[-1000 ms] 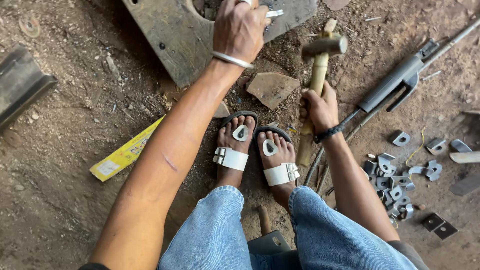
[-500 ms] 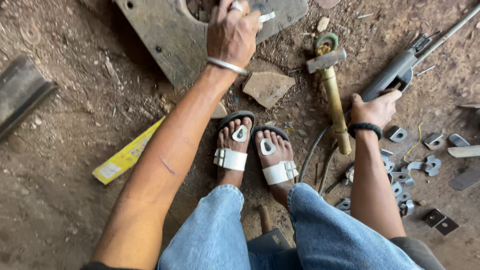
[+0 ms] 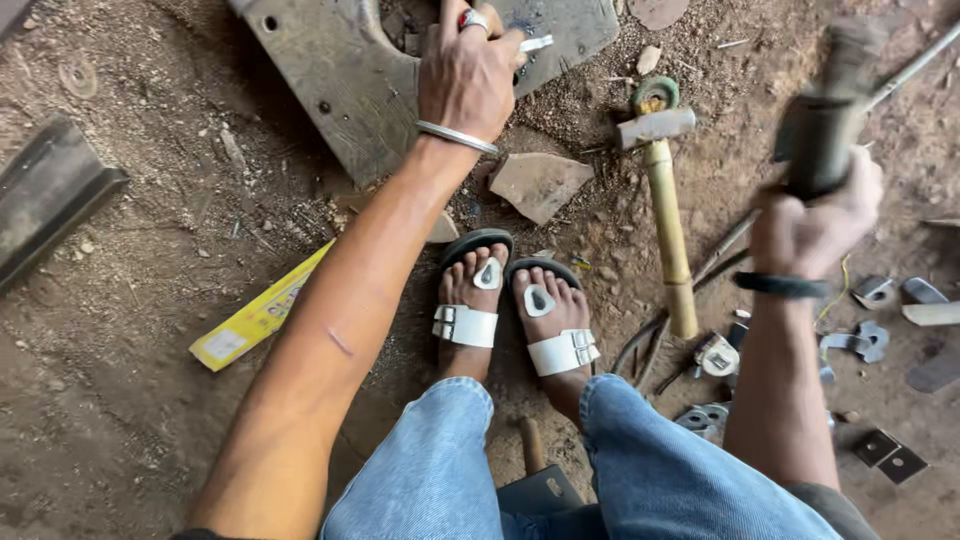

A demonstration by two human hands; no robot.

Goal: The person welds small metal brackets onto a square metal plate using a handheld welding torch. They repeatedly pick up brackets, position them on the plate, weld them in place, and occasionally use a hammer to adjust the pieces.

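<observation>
My left hand [image 3: 470, 75] reaches forward to a thick grey metal plate [image 3: 340, 70] on the dirt and pinches a small bright metal piece [image 3: 535, 43] against it. My right hand [image 3: 815, 225] is at the right, closed around the dark handle of a long grey metal tool [image 3: 825, 130], which is blurred and raised off the ground. A hammer with a yellowish wooden handle [image 3: 665, 210] lies on the dirt between my hands, its head toward the plate, and neither hand touches it.
My feet in white-strapped sandals [image 3: 510, 310] rest on the dirt below the plate. A flat stone shard [image 3: 540, 183], a yellow flat strip [image 3: 260, 318] and a dark metal bar [image 3: 50, 195] lie around. Several small metal brackets [image 3: 870, 335] are scattered at the right.
My right hand laid the hammer down on the dirt, moved right and took hold of the dark long tool, lifting it. My left hand stayed on the plate.
</observation>
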